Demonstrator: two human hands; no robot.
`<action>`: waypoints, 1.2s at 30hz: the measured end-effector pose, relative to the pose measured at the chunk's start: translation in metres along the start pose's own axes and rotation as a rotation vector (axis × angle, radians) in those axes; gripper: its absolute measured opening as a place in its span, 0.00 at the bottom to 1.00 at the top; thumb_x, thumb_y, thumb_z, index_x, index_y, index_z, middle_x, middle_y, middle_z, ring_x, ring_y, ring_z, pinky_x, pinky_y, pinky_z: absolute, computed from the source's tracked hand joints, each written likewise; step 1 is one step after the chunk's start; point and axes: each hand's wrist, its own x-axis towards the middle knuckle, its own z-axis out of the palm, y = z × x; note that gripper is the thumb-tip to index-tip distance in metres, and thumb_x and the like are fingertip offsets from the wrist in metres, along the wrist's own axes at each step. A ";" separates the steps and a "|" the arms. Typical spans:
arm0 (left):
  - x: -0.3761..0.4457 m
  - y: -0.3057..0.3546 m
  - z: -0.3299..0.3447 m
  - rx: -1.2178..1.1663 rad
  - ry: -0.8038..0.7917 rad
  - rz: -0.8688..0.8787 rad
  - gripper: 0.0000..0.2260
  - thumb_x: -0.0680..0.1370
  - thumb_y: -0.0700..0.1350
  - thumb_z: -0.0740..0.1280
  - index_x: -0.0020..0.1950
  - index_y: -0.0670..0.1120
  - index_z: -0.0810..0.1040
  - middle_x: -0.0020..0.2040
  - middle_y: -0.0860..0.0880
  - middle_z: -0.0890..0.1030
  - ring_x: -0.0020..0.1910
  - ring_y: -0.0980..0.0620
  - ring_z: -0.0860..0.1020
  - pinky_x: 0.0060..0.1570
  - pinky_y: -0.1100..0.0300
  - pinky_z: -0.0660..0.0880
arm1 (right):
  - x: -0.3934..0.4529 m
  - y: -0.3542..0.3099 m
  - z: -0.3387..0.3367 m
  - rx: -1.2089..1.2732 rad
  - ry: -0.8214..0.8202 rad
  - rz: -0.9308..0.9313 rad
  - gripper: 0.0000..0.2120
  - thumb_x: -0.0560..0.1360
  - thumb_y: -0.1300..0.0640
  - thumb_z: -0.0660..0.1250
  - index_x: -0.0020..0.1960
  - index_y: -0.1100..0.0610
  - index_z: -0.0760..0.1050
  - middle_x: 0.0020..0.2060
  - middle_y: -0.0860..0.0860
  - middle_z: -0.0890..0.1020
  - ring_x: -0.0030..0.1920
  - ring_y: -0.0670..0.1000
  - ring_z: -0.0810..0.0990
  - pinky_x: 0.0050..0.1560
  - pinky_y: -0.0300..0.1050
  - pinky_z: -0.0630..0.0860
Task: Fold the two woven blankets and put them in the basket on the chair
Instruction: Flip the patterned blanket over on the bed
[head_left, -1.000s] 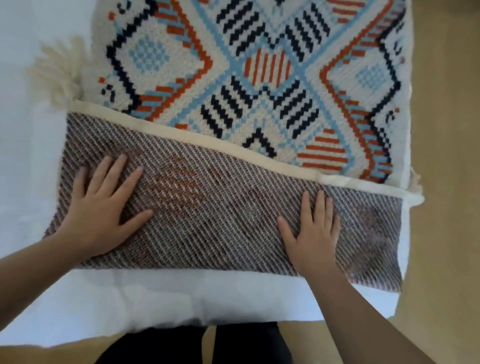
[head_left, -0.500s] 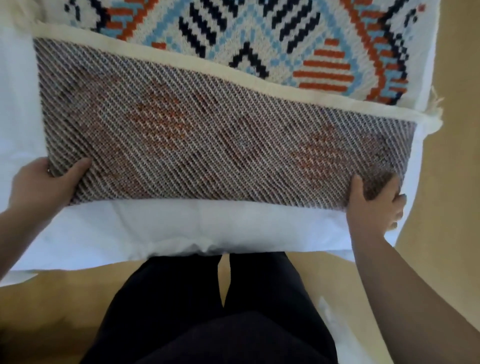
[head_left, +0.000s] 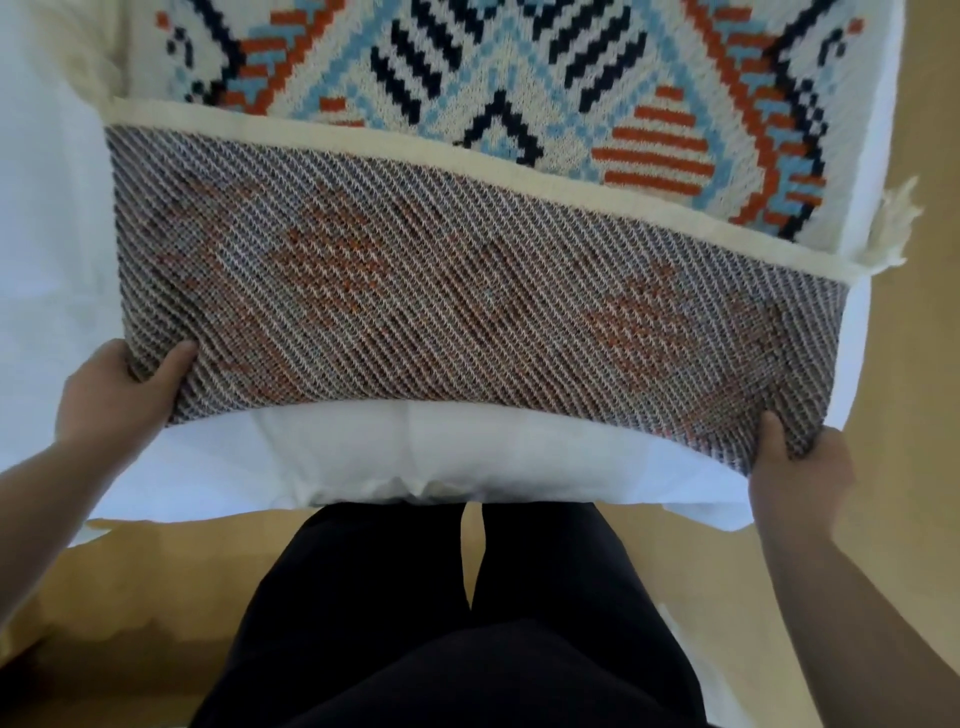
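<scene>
Woven blanket (head_left: 467, 291), folded, reverse side up: left hand (head_left: 117, 389) pinches its near-left corner, right hand (head_left: 800, 467) pinches its near-right corner; white sheet (head_left: 415, 457) beneath.

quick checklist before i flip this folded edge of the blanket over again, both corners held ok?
1. Left hand grips the near left corner of the folded woven blanket, thumb on top: ok.
2. Right hand pinches the near right corner: ok.
3. Near folded edge taut between the hands: not ok, it bows slightly.
4. Cream hem of the flap lies straight across the patterned face: ok.
5. White sheet under the blanket lies flat: not ok, it is puckered at the near edge.
6. Basket and chair ready: cannot tell, neither is in view.
</scene>
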 end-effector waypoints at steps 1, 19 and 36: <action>0.002 0.004 -0.003 0.010 0.009 0.003 0.29 0.75 0.70 0.62 0.45 0.42 0.74 0.36 0.42 0.78 0.37 0.38 0.78 0.36 0.46 0.76 | 0.003 -0.006 0.000 -0.010 0.021 -0.018 0.18 0.79 0.45 0.64 0.51 0.60 0.72 0.45 0.60 0.78 0.46 0.62 0.77 0.49 0.56 0.74; -0.040 -0.123 0.023 0.077 -0.085 -0.124 0.34 0.68 0.79 0.58 0.41 0.47 0.74 0.32 0.43 0.80 0.32 0.40 0.80 0.35 0.45 0.80 | -0.058 0.064 -0.015 -0.332 -0.108 0.040 0.23 0.79 0.39 0.60 0.46 0.61 0.68 0.39 0.67 0.78 0.43 0.69 0.78 0.41 0.57 0.72; 0.026 0.063 -0.023 0.616 0.054 0.741 0.30 0.66 0.42 0.77 0.67 0.43 0.75 0.61 0.37 0.79 0.61 0.34 0.74 0.62 0.36 0.69 | 0.021 -0.042 -0.019 -0.162 -0.199 -0.164 0.22 0.73 0.51 0.75 0.63 0.56 0.76 0.53 0.58 0.81 0.53 0.62 0.78 0.56 0.55 0.73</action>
